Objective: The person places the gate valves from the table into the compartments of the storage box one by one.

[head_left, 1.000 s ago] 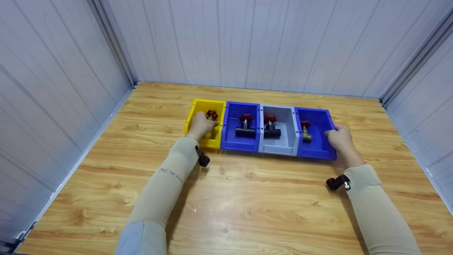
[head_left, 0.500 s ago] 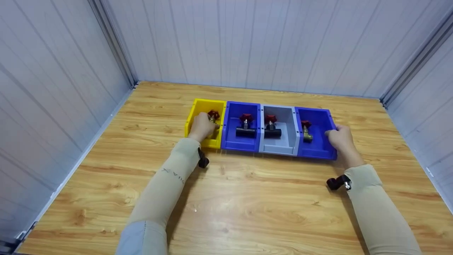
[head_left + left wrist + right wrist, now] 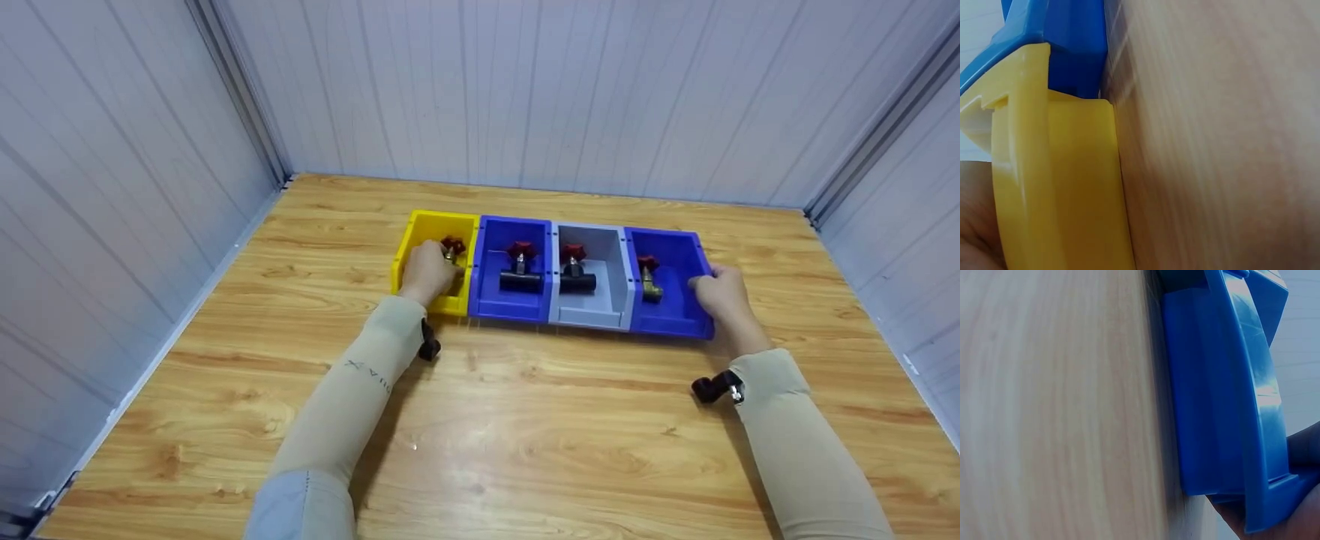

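My left hand (image 3: 427,271) reaches into the yellow bin (image 3: 403,262) at the left end of the row, its fingers at a brass valve with a red handwheel (image 3: 453,244). The hand covers most of that valve's body. In the left wrist view, the yellow bin's front (image 3: 1081,185) hides the fingers. At the other end, my right hand (image 3: 721,296) grips the outer side wall of the blue bin (image 3: 679,319). The right wrist view shows this hand around the blue bin's edge (image 3: 1266,433). A smaller brass valve (image 3: 649,285) lies inside that bin.
Between the end bins stand another blue bin (image 3: 510,309) and a grey bin (image 3: 600,300), side by side. Each holds a black valve with a red handwheel, one in the blue (image 3: 520,280), one in the grey (image 3: 577,282). Pale panels (image 3: 495,90) enclose the wooden table (image 3: 555,435).
My left hand has shifted slightly right and nearer inside the yellow bin, and the valve there has moved a little the same way. The right hand has stayed in place.
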`<state>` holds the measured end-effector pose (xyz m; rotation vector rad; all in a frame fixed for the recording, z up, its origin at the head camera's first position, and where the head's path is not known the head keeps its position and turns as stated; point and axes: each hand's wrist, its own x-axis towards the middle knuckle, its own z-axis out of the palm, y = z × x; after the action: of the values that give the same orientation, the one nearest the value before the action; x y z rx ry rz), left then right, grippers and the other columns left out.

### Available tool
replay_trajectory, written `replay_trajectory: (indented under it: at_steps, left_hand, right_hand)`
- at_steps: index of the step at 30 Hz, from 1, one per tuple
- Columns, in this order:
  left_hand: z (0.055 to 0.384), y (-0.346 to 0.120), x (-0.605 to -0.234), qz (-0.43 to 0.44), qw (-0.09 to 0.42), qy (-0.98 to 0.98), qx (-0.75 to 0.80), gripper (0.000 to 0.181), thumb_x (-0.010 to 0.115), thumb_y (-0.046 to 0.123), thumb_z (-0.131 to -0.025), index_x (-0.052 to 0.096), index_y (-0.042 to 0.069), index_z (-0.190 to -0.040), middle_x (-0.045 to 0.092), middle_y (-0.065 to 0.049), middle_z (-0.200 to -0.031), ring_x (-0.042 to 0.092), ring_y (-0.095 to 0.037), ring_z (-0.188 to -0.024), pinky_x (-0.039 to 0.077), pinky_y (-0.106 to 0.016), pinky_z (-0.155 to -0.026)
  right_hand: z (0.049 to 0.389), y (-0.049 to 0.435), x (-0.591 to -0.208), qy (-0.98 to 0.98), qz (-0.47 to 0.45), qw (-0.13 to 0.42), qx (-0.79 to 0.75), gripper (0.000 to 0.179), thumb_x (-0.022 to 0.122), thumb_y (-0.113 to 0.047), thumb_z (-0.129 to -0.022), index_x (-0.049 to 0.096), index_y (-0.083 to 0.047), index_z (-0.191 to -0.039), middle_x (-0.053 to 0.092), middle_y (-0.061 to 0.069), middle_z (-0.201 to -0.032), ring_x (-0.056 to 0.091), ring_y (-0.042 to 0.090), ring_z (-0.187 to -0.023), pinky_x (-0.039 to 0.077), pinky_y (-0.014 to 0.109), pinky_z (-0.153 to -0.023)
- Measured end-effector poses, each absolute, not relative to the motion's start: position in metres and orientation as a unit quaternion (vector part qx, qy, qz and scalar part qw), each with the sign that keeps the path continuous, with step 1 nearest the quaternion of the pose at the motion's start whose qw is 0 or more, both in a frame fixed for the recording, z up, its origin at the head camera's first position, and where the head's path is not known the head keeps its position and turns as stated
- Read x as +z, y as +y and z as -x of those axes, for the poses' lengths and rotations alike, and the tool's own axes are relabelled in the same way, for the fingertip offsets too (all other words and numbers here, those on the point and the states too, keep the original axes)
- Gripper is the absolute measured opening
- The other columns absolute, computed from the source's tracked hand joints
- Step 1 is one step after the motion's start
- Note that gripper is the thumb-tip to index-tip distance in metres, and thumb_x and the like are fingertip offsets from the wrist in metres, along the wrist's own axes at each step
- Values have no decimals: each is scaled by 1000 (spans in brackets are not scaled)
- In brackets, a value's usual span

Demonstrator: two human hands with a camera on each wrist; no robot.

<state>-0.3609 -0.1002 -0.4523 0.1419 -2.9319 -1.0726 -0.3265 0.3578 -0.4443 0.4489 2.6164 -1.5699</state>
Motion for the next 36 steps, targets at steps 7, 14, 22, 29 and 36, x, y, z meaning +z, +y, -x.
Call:
replay_trajectory:
  at_steps: [7,14,22,29,36]
  left_hand:
    - [359,-100,-453,-40,13,-942,-332,16,78,14,-97,76,-1,-102,70,-11,-96,60,-26,-89,51,-39,-82]
    - [356,-100,-452,-33,8,-944,-329,19,76,15,-98,75,-2,-106,71,-13,-99,61,-26,-89,52,-39,-82]
    - [353,-101,-449,-32,7,-932,-361,16,79,12,-95,72,-1,-102,66,-10,-92,58,-24,-83,49,-37,-76]
    - [350,-102,-440,-26,3,-919,-394,26,75,8,-96,69,-3,-119,69,-14,-106,59,-27,-91,50,-38,-79]
    - [348,-101,-429,-30,0,-911,-411,37,76,15,-99,67,-3,-130,73,-17,-122,64,-28,-107,57,-44,-98]
  right_hand:
    - [329,358,-446,846,-149,31,-510,54,48,-5,-101,54,8,-153,63,23,-135,65,13,-93,58,27,-79]
    - [327,360,-447,858,-147,16,-492,44,52,-5,-99,61,11,-139,66,13,-116,63,14,-89,56,26,-73]
    - [327,359,-445,858,-152,29,-489,48,51,-6,-101,59,9,-146,61,19,-133,61,18,-99,55,26,-77]
    - [328,358,-443,863,-152,20,-481,50,52,-6,-100,58,10,-147,61,19,-132,61,22,-104,54,25,-77]
    - [328,359,-440,884,-146,14,-444,60,54,-12,-102,47,10,-158,57,32,-151,59,37,-129,55,42,-103]
